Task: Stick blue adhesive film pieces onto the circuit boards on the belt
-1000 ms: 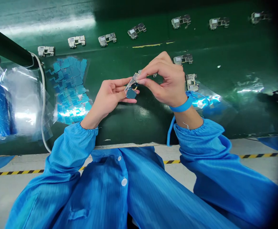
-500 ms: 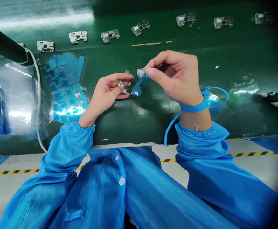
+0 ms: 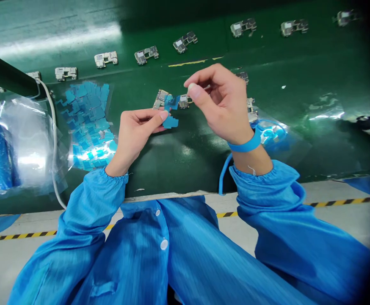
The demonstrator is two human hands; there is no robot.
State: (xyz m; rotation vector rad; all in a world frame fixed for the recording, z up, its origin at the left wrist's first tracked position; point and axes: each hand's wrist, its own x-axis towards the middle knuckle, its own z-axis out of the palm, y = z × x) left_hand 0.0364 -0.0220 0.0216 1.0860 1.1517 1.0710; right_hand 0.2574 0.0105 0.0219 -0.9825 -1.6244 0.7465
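Observation:
My left hand (image 3: 140,131) is closed in a pinch, its thumb pressing a cut piece of blue film (image 3: 171,123). Just beyond those fingers is a small circuit board (image 3: 161,96), partly covered by the film; whether my fingers also touch it I cannot tell. Another board (image 3: 184,101) lies on the green bench between my hands. My right hand (image 3: 225,103), with a blue wrist strap (image 3: 245,144), hovers to the right, thumb and index fingertips together. Anything between those tips is too small to make out. More boards (image 3: 252,111) show partly behind the right wrist.
Several boards (image 3: 147,55) stand in a row along the far side. To the left lie a sheet of blue film pieces (image 3: 91,106), a white cable (image 3: 55,148) and clear plastic bags (image 3: 32,144). A coiled blue cord (image 3: 225,173) runs over the bench's front edge.
The blue film has gone from my right hand to my left. The board my left hand held is now beyond its fingertips. My right hand has shifted slightly left, uncovering boards behind its wrist.

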